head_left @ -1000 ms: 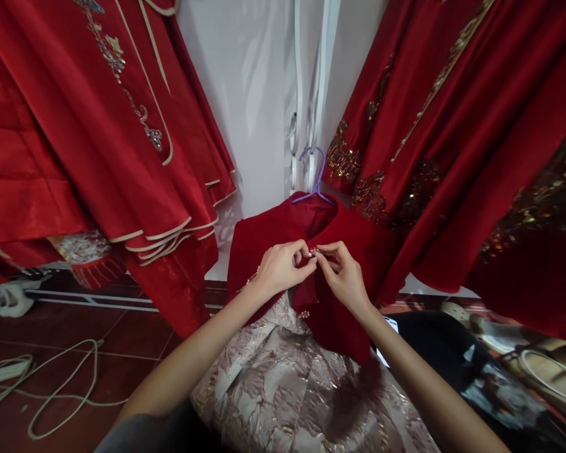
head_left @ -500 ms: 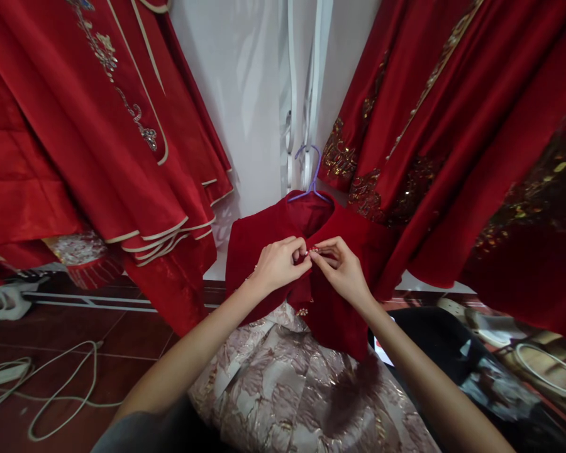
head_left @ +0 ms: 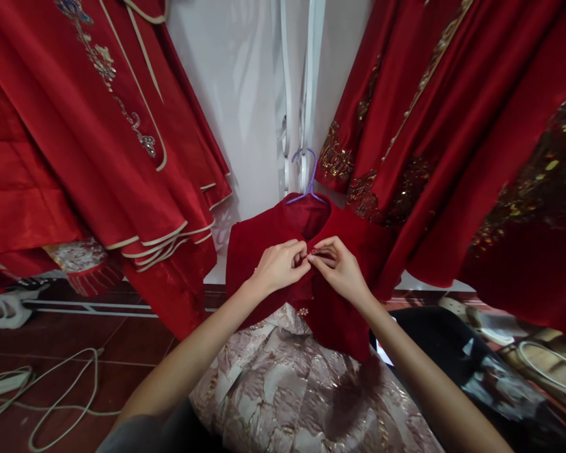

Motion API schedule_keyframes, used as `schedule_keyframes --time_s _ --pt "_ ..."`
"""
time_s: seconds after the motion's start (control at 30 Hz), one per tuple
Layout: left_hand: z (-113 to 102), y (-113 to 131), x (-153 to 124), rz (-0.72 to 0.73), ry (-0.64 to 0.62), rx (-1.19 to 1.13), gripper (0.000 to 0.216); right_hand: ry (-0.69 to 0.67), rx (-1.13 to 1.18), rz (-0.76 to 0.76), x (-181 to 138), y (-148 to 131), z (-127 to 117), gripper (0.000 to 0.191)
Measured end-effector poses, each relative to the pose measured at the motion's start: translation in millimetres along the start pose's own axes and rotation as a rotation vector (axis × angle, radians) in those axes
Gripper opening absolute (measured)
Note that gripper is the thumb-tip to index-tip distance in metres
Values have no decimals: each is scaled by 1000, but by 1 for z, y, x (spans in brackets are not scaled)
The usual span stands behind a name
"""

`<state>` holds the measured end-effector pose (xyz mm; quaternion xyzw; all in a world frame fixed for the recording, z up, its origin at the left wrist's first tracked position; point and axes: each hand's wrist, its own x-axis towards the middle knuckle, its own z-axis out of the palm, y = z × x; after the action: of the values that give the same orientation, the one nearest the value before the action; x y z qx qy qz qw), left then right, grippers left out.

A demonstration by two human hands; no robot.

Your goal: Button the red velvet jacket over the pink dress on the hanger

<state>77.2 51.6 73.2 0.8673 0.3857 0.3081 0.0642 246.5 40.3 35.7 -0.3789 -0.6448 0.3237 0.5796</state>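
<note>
A sleeveless-looking red garment (head_left: pixel 245 245) with an open collar lies over my lap, a purple hanger (head_left: pixel 310 185) in its neck. At its front edge, just below the collar, my left hand (head_left: pixel 283 267) is closed, pinching the edge. Right beside it my right hand (head_left: pixel 340 269) pinches a small red fastening (head_left: pixel 313 251) with thumb and fingertips. The two sets of fingertips almost touch. Whether the fastening is a button or a knot is too small to tell. Lower on the front sits a gold beaded ornament (head_left: pixel 302 312). Beneath the garment spreads a shiny pinkish brocade fabric (head_left: pixel 283 384).
Red robes with pale piping (head_left: pixel 122 157) hang at left, and red gowns with gold sequins (head_left: pixel 453 157) at right. Behind stands a white cabinet (head_left: pixel 226 94). A white cable (head_left: pixel 92 377) lies on the floor tiles; a black bag-like item (head_left: pixel 424 340) is at right.
The view has shifted slightly. Both hands stay at the same place on the garment's front edge, with only a small movement of the fingertips.
</note>
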Motion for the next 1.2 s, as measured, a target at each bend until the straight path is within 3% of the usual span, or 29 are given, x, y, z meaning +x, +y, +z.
schedule_keyframes --time_s 0.17,0.5,0.6,0.77,0.87,1.0,1.2 --pt "-2 -1 -1 50 -23 60 8 -9 -9 -9 2 1 1 27" --pt "-13 -1 10 194 -185 286 13 -147 -107 -67 9 -2 -7 28" --pt "-9 2 9 175 -172 347 14 -85 -89 -68 9 3 -3 30" --pt "17 0 -17 -91 49 108 21 151 8 -78 -20 16 17 60" --pt "36 -5 -37 -187 117 -109 23 208 -100 -31 -48 32 30 64" --pt "49 -6 -57 -167 96 -273 29 170 -217 53 -67 51 35 58" --pt "58 -3 -72 -116 42 -334 37 126 -212 160 -69 64 29 54"
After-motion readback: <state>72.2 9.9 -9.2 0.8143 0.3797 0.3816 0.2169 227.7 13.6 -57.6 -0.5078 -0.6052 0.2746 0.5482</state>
